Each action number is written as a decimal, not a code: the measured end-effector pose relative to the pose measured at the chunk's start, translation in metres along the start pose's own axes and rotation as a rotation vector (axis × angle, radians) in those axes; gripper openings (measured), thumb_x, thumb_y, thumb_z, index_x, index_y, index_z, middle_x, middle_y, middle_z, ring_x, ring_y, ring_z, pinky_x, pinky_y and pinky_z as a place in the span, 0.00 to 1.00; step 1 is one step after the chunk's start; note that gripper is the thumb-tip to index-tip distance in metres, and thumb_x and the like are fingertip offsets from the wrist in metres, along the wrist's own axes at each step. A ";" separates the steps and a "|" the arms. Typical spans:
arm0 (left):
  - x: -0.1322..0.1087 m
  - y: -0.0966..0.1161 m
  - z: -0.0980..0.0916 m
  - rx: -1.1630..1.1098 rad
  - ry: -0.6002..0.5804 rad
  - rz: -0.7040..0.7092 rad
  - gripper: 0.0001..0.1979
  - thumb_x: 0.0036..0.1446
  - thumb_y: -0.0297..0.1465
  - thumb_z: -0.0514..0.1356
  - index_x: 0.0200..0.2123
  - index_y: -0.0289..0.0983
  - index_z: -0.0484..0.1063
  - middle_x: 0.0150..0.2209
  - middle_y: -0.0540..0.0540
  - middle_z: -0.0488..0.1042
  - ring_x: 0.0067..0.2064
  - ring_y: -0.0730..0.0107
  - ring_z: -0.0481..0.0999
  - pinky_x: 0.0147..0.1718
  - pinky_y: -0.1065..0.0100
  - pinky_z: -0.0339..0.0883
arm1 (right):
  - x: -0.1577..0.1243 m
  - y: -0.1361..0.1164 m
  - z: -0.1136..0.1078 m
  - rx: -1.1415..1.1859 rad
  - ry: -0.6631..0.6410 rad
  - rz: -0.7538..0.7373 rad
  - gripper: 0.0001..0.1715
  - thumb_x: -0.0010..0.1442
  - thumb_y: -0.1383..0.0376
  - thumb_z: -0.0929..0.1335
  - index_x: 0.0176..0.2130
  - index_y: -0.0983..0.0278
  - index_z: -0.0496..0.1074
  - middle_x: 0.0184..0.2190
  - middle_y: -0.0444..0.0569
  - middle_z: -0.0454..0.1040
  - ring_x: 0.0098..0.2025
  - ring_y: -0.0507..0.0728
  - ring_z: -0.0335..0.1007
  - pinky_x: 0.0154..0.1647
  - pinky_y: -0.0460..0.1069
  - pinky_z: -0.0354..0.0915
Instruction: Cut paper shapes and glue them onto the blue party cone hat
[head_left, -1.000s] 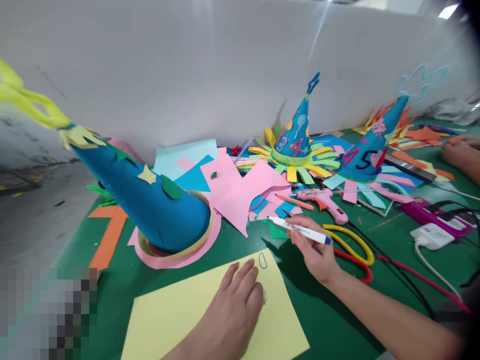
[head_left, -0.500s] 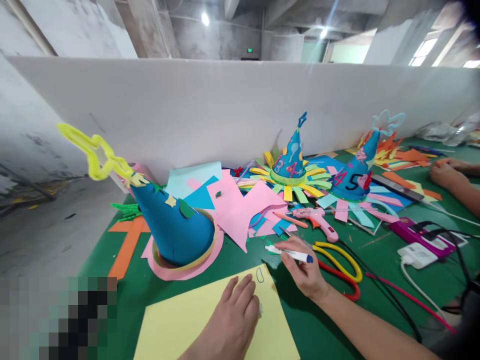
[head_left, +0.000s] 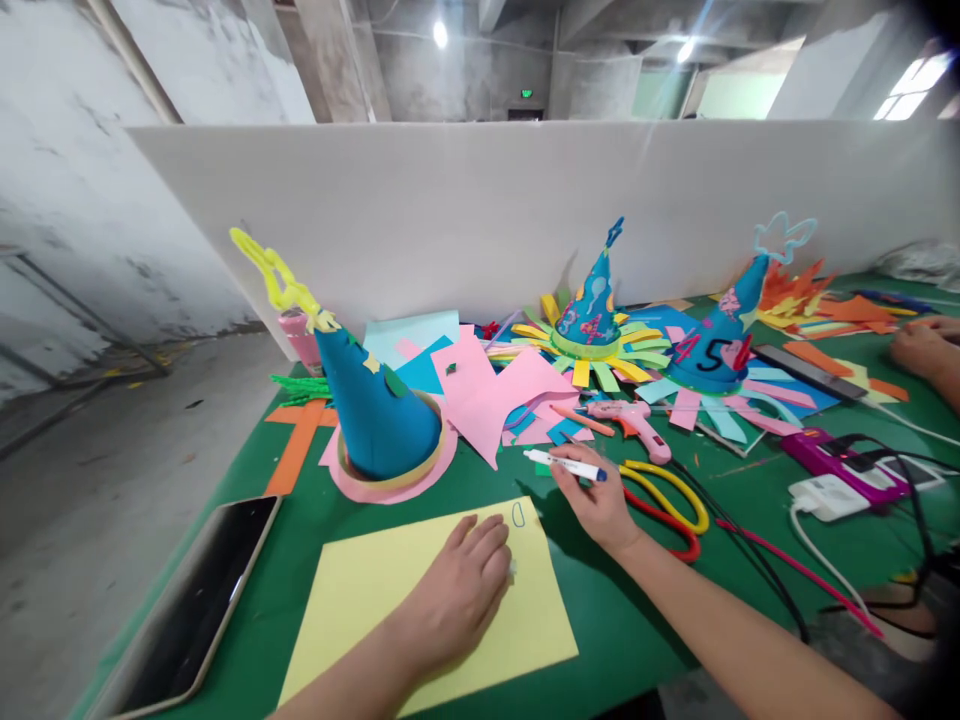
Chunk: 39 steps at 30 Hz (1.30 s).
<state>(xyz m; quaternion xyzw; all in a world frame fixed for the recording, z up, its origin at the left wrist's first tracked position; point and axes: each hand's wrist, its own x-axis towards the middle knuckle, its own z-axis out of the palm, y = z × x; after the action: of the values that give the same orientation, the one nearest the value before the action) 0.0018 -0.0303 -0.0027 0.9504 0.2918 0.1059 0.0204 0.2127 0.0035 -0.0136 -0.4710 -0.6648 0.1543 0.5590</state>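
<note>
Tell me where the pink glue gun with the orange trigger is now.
In the head view, the glue gun lies right of centre on the green table, between the right hand and the blue cone hat marked 5.

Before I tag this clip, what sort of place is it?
Probably a craft workspace in an unfinished-looking building: a pink glue gun and blue cone hats on a green table, concrete beams above.

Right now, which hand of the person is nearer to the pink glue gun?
The right hand. It holds a white marker just on the near side of the pink glue gun; the left hand rests farther off, on the yellow paper.
</note>
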 end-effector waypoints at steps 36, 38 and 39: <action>-0.004 0.007 -0.006 -0.085 0.134 -0.048 0.09 0.58 0.24 0.47 0.38 0.33 0.64 0.39 0.41 0.70 0.45 0.61 0.67 0.46 0.56 0.60 | -0.006 0.002 0.000 0.060 0.028 -0.022 0.11 0.55 0.66 0.64 0.40 0.61 0.70 0.35 0.50 0.69 0.38 0.58 0.66 0.39 0.54 0.63; -0.003 0.006 -0.008 -0.134 0.155 -0.068 0.09 0.57 0.23 0.46 0.39 0.34 0.64 0.39 0.41 0.70 0.44 0.61 0.67 0.45 0.56 0.60 | -0.006 0.002 0.000 0.100 0.032 0.021 0.10 0.55 0.66 0.65 0.39 0.61 0.71 0.34 0.50 0.70 0.37 0.58 0.66 0.39 0.53 0.63; -0.001 0.005 -0.009 -0.160 0.175 -0.089 0.10 0.57 0.23 0.46 0.39 0.34 0.64 0.39 0.41 0.69 0.44 0.62 0.67 0.45 0.57 0.60 | -0.006 0.002 0.000 0.124 0.033 0.048 0.09 0.56 0.65 0.64 0.38 0.62 0.71 0.34 0.50 0.70 0.36 0.57 0.66 0.37 0.52 0.63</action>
<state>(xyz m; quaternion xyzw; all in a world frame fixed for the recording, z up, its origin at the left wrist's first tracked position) 0.0018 -0.0352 0.0064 0.9190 0.3248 0.2104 0.0754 0.2130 -0.0002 -0.0183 -0.4539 -0.6331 0.2005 0.5941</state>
